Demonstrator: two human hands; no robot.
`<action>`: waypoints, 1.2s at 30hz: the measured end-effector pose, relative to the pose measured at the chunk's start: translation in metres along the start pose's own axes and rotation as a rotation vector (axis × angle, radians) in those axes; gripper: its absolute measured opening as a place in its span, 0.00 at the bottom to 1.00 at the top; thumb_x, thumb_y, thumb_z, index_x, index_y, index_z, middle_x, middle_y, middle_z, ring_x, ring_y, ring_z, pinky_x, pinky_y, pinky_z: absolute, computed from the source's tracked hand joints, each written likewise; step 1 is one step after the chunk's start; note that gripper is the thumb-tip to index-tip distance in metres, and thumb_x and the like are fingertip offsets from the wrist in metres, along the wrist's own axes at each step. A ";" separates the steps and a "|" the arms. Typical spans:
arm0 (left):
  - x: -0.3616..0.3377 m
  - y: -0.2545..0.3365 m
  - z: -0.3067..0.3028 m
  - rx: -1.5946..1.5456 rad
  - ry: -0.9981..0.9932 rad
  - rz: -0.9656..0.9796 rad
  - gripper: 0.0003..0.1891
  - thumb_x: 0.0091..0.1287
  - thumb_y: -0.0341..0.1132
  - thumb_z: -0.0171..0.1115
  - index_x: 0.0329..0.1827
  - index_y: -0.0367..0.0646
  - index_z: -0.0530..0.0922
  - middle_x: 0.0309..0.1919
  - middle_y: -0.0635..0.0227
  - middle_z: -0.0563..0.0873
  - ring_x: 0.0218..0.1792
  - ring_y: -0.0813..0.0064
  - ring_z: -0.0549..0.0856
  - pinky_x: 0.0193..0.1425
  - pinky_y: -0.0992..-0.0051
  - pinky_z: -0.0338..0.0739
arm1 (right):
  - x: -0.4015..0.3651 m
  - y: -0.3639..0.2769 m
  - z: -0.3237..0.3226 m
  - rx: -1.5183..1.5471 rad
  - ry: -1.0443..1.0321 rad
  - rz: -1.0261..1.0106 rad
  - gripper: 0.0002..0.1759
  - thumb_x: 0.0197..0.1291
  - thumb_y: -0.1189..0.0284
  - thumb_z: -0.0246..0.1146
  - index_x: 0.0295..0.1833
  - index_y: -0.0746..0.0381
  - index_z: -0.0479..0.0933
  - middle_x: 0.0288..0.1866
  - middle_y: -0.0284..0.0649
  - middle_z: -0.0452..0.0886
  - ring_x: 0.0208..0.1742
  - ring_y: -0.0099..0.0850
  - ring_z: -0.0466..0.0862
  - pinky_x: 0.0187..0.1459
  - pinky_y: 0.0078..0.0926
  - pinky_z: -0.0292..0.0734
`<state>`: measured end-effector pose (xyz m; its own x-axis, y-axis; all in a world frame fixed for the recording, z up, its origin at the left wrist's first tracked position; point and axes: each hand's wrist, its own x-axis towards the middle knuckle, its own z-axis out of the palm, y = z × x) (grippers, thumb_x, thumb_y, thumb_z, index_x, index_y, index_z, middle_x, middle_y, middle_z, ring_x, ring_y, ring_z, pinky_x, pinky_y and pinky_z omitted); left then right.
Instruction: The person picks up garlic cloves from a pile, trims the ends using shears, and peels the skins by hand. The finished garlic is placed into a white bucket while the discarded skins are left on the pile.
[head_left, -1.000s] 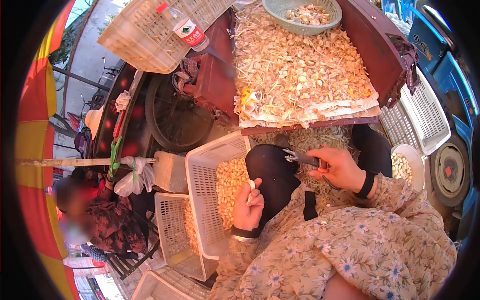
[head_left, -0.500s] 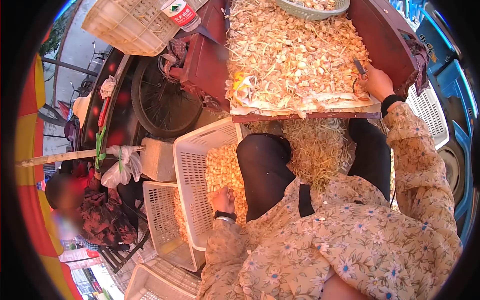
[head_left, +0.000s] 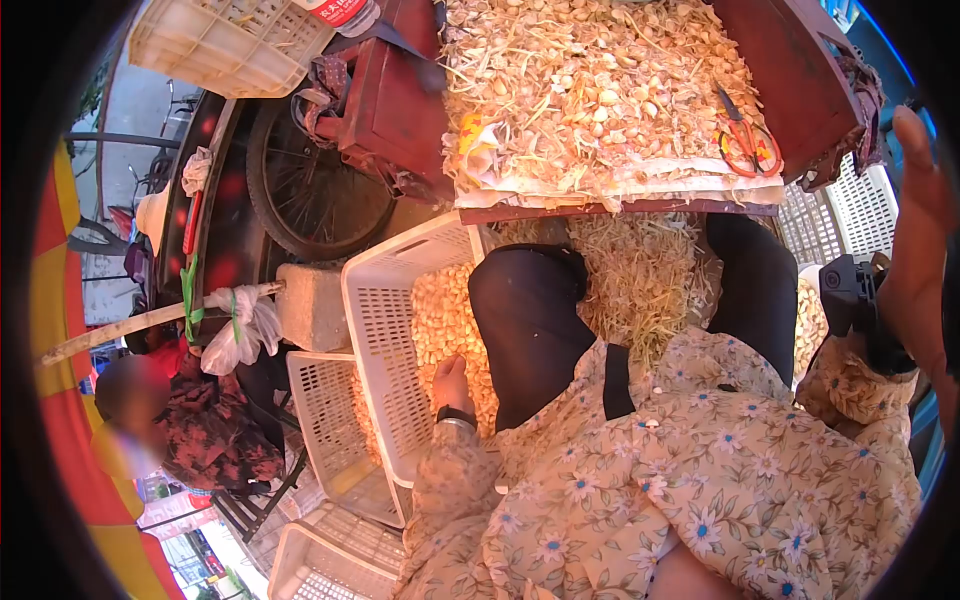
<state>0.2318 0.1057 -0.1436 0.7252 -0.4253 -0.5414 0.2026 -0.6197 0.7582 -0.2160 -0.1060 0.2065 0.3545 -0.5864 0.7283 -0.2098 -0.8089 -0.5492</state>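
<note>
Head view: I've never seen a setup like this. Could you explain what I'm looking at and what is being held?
There is no machine here, just a person's two bare hands, seen from a camera worn on the head, looking forward and down. Ahead is a red-sided work surface covered with what look like garlic cloves and dry husks. Orange-handled scissors lie on it, unheld. The left hand is at the pale cloves in a white crate; its grip is hard to make out. The right hand is raised at the picture's edge, a black device at its wrist; I cannot tell whether it holds anything.
</note>
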 end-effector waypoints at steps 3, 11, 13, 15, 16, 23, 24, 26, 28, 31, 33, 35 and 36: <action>-0.010 0.003 0.004 -0.002 -0.046 0.003 0.16 0.64 0.34 0.59 0.53 0.37 0.74 0.47 0.65 0.79 0.48 0.72 0.77 0.49 0.71 0.70 | -0.013 -0.014 -0.009 -0.037 0.063 -0.009 0.55 0.45 0.40 0.63 0.71 0.63 0.51 0.69 0.51 0.58 0.66 0.42 0.65 0.58 0.32 0.65; -0.020 -0.017 0.007 -0.158 -0.174 0.019 0.10 0.64 0.30 0.57 0.46 0.37 0.75 0.37 0.68 0.79 0.38 0.75 0.78 0.41 0.75 0.75 | -0.053 -0.025 -0.033 -0.169 0.185 0.045 0.53 0.46 0.43 0.63 0.71 0.63 0.51 0.69 0.51 0.57 0.66 0.42 0.66 0.58 0.33 0.67; -0.034 -0.007 0.012 -0.151 -0.170 0.011 0.08 0.65 0.31 0.56 0.44 0.39 0.75 0.35 0.69 0.79 0.36 0.76 0.78 0.40 0.75 0.76 | -0.067 -0.025 -0.042 -0.230 0.185 0.072 0.53 0.46 0.44 0.63 0.71 0.63 0.51 0.69 0.52 0.57 0.66 0.42 0.66 0.57 0.33 0.67; -0.027 -0.012 0.013 -0.137 -0.184 0.038 0.06 0.65 0.31 0.55 0.42 0.41 0.75 0.34 0.70 0.80 0.35 0.76 0.80 0.38 0.76 0.75 | -0.079 -0.021 -0.055 -0.282 0.202 0.092 0.53 0.47 0.45 0.64 0.71 0.63 0.51 0.69 0.52 0.57 0.66 0.42 0.66 0.57 0.34 0.68; -0.021 -0.017 0.013 -0.145 -0.207 0.080 0.06 0.66 0.31 0.54 0.42 0.41 0.76 0.33 0.69 0.81 0.34 0.77 0.80 0.38 0.76 0.75 | -0.085 -0.022 -0.060 -0.303 0.220 0.107 0.52 0.47 0.45 0.64 0.71 0.63 0.51 0.69 0.52 0.57 0.65 0.42 0.66 0.57 0.34 0.68; 0.009 -0.029 0.021 -0.214 -0.348 0.079 0.07 0.65 0.32 0.57 0.42 0.38 0.75 0.35 0.68 0.82 0.35 0.76 0.79 0.40 0.77 0.74 | -0.112 -0.050 -0.104 -0.481 0.336 0.191 0.51 0.47 0.48 0.64 0.71 0.63 0.51 0.69 0.52 0.57 0.65 0.43 0.66 0.56 0.34 0.69; 0.008 -0.028 0.021 -0.225 -0.369 0.095 0.07 0.65 0.33 0.57 0.42 0.39 0.75 0.35 0.68 0.82 0.35 0.76 0.79 0.40 0.76 0.74 | -0.113 -0.053 -0.109 -0.507 0.350 0.192 0.51 0.48 0.48 0.64 0.71 0.63 0.51 0.69 0.52 0.56 0.65 0.43 0.66 0.56 0.34 0.70; 0.005 -0.026 0.021 -0.211 -0.387 0.142 0.07 0.65 0.33 0.57 0.41 0.39 0.76 0.35 0.68 0.82 0.35 0.76 0.79 0.41 0.76 0.74 | -0.115 -0.057 -0.120 -0.545 0.371 0.200 0.51 0.48 0.49 0.64 0.71 0.63 0.51 0.69 0.52 0.56 0.65 0.43 0.66 0.56 0.35 0.70; -0.001 -0.021 0.019 -0.290 -0.487 0.109 0.07 0.64 0.33 0.58 0.42 0.40 0.76 0.35 0.68 0.82 0.36 0.76 0.79 0.40 0.75 0.74 | -0.117 -0.054 -0.129 -0.587 0.385 0.205 0.50 0.48 0.49 0.65 0.71 0.63 0.51 0.69 0.52 0.56 0.65 0.43 0.66 0.56 0.35 0.70; -0.013 -0.015 0.023 -0.306 -0.364 0.099 0.06 0.65 0.34 0.57 0.41 0.42 0.75 0.34 0.69 0.82 0.35 0.77 0.80 0.38 0.76 0.75 | -0.115 -0.044 -0.142 -0.645 0.433 0.166 0.50 0.48 0.51 0.65 0.71 0.63 0.50 0.69 0.52 0.56 0.65 0.43 0.66 0.55 0.35 0.71; -0.026 -0.011 0.022 -0.290 -0.310 0.139 0.06 0.66 0.33 0.55 0.39 0.41 0.75 0.32 0.68 0.82 0.33 0.77 0.80 0.37 0.75 0.75 | -0.112 -0.037 -0.150 -0.664 0.459 0.179 0.50 0.49 0.51 0.65 0.71 0.63 0.50 0.69 0.53 0.56 0.65 0.43 0.66 0.55 0.35 0.71; -0.022 -0.017 0.020 -0.298 -0.305 0.110 0.03 0.65 0.31 0.54 0.38 0.42 0.75 0.30 0.72 0.81 0.30 0.79 0.79 0.35 0.77 0.74 | -0.107 -0.032 -0.157 -0.663 0.496 0.189 0.49 0.49 0.52 0.65 0.71 0.63 0.50 0.69 0.53 0.56 0.65 0.43 0.66 0.55 0.35 0.72; -0.028 -0.011 0.024 -0.313 -0.292 0.092 0.03 0.65 0.31 0.54 0.37 0.43 0.75 0.29 0.73 0.81 0.30 0.79 0.78 0.34 0.77 0.73 | -0.108 -0.031 -0.160 -0.660 0.522 0.192 0.49 0.49 0.53 0.65 0.71 0.63 0.50 0.69 0.53 0.56 0.65 0.43 0.66 0.55 0.35 0.72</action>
<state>0.1937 0.1090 -0.1455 0.5424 -0.6657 -0.5125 0.3679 -0.3602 0.8573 -0.3934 -0.0240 0.2107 -0.1719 -0.5289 0.8311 -0.7671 -0.4575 -0.4497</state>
